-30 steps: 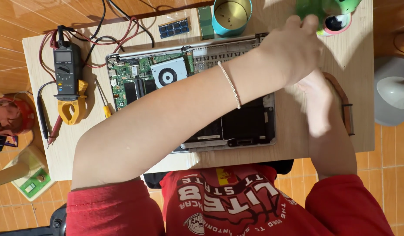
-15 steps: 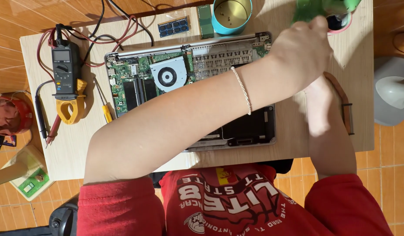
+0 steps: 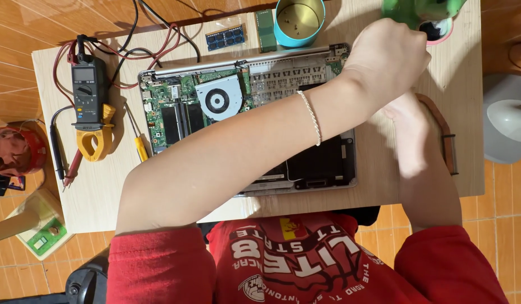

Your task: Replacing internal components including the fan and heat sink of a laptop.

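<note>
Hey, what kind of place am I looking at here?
Likely a home electronics repair spot: a small wooden table on a tiled floor holds an opened laptop with its circuit board and fan bare, a clamp meter with leads, and a yellow-handled screwdriver.

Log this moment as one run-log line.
left hand: reaching across opened laptop to green object at table's far right corner | right hand: blurred, beside laptop | clamp meter: left, untouched

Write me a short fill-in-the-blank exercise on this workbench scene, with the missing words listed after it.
1. The opened laptop shows a round cooling ____ on its circuit board.
2. The left hand reaches across toward a ____ object at the table's far edge.
3. The clamp meter has a ____ clamp.
4. The left wrist wears a thin ____.

Missing words: fan; green; yellow; bracelet
</note>
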